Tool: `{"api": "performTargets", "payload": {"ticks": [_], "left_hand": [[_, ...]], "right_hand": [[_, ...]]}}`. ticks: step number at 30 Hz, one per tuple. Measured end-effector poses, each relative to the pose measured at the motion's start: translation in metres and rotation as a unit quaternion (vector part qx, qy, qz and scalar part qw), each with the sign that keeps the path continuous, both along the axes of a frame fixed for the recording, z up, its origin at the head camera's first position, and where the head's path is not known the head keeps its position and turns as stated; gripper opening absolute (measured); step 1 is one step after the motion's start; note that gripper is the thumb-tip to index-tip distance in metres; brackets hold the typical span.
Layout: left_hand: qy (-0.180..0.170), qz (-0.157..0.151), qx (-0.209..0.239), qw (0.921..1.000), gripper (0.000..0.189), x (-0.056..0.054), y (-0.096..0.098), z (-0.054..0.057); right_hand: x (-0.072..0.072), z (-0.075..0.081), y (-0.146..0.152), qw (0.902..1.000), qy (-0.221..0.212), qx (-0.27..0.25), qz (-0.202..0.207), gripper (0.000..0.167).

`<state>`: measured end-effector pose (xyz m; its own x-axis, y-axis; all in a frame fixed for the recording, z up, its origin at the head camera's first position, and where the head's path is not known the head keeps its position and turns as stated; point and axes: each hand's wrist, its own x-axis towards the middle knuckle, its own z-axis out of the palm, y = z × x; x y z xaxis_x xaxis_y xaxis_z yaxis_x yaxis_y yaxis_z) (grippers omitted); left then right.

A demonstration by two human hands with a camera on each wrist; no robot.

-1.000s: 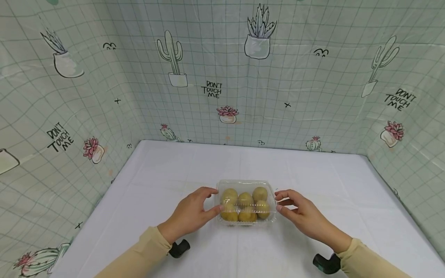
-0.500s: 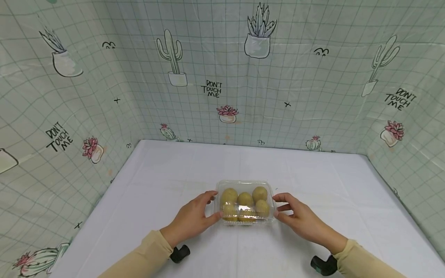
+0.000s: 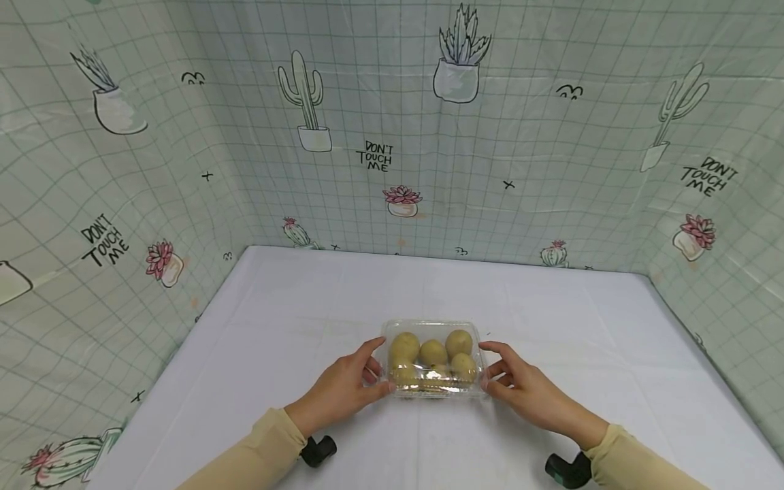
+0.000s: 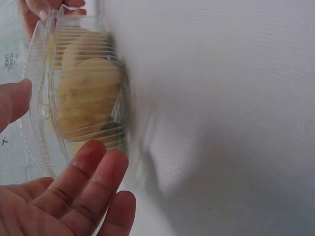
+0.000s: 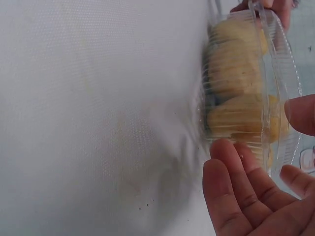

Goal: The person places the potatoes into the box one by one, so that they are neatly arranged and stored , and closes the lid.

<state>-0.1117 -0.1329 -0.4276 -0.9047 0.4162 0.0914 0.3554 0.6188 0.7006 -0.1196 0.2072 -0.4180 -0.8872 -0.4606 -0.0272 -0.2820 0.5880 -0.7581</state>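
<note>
A clear plastic clamshell box [image 3: 433, 393] with several round yellow-green fruits [image 3: 433, 353] inside lies on the white table. My left hand [image 3: 343, 381] is at its left end, index fingertip by the far corner and thumb by the near one. At the right end my right hand [image 3: 529, 389] mirrors this. In the left wrist view the left thumb [image 4: 17, 103] touches the lid's rim, while the other fingers [image 4: 93, 182], loosely bent, overlap the box's end. The right wrist view has the right thumb [image 5: 300, 113] at the lid and relaxed fingertips beside the ribbed wall.
A white cloth covers the table [image 3: 343, 292]. Grid-patterned curtains [image 3: 459, 143] with cactus prints rise at the back and both sides. Black devices [image 3: 318, 450] show under each wrist, next to the beige sleeves [image 3: 251, 452].
Both hands have moved slightly toward me along the box's ends, and the right fingers have come closer in. The shine on the lid has shifted toward its near edge. The box stays in place.
</note>
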Motion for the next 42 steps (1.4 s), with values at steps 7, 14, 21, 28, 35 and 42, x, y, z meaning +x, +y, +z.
{"api": "performTargets", "payload": {"ticks": [7, 14, 21, 28, 35, 42], "left_hand": [[-0.041, -0.015, 0.037, 0.9984, 0.079, -0.0018, 0.0008, 0.0000], [-0.060, -0.022, 0.071, 0.9954, 0.080, -0.0016, 0.0029, 0.0011], [-0.074, -0.024, 0.081, 0.9937, 0.082, -0.0033, 0.0032, -0.0001], [-0.076, -0.031, 0.081, 0.9934, 0.078, -0.0043, 0.0023, -0.0001], [-0.081, -0.036, 0.086, 0.9924, 0.077, -0.0036, 0.0015, -0.0004], [-0.082, -0.035, 0.089, 0.9920, 0.077, -0.0031, 0.0021, -0.0004]], "right_hand": [[-0.0004, -0.0022, -0.0006, 0.9989, -0.028, -0.038, 0.003, 0.062], [-0.0023, -0.0039, -0.0001, 0.9936, -0.060, -0.093, 0.021, 0.067], [-0.0040, -0.0046, 0.0002, 0.9881, -0.091, -0.122, 0.022, 0.069], [-0.0051, -0.0053, 0.0005, 0.9859, -0.102, -0.131, 0.021, 0.070], [-0.0055, -0.0057, 0.0011, 0.9837, -0.110, -0.140, 0.023, 0.072], [-0.0053, -0.0076, 0.0008, 0.9830, -0.103, -0.151, 0.024, 0.073]]}}
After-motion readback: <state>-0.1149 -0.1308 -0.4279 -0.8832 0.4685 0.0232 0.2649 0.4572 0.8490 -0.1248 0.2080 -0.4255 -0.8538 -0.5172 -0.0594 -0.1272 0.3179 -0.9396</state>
